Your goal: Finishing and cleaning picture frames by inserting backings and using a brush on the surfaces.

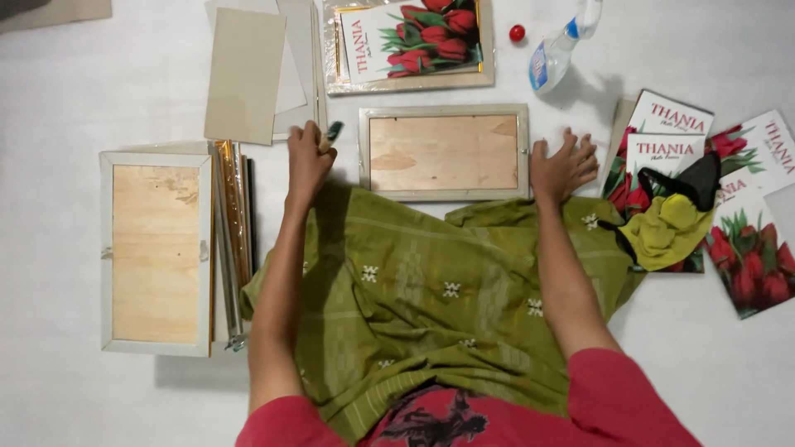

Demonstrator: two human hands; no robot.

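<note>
Fingers of left hand (308,161) curled on green tool (332,132), right hand (563,165) splayed beside frame (444,152)

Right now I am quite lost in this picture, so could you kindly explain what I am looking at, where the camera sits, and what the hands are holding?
There is no machine here: a person sits on a white floor, and the single camera on their head looks straight down at their two bare hands.

The left hand grips a small dark green tool; what kind is too small to tell. The right hand lies flat and open, holding nothing, beside a picture frame lying face down with its wooden back showing.

A second face-down frame lies to the left, with grey cardboard sheets above it. At the top sit a wrapped frame with a tulip print, a small red ball and a spray bottle. At right are loose tulip prints and a yellow cloth.
</note>
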